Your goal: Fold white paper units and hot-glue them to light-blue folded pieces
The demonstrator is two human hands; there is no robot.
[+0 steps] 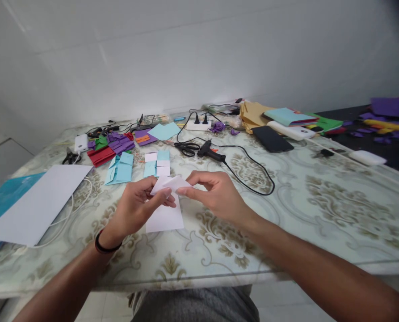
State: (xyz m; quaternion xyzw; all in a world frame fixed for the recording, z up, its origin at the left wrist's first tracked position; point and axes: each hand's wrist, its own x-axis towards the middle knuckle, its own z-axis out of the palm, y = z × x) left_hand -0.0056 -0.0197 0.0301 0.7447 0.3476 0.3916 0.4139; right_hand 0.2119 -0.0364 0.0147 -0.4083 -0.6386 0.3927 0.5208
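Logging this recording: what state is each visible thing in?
Held white paper: folded
Left hand: pinching that paper
Right hand: pinching it too
Loose white paper: lying flat
Light blue papers: folded
Glue gun: lying down
Middle scissors: lying down, open or shut unclear
Power strip: two plugs inserted
Black phone: lying flat
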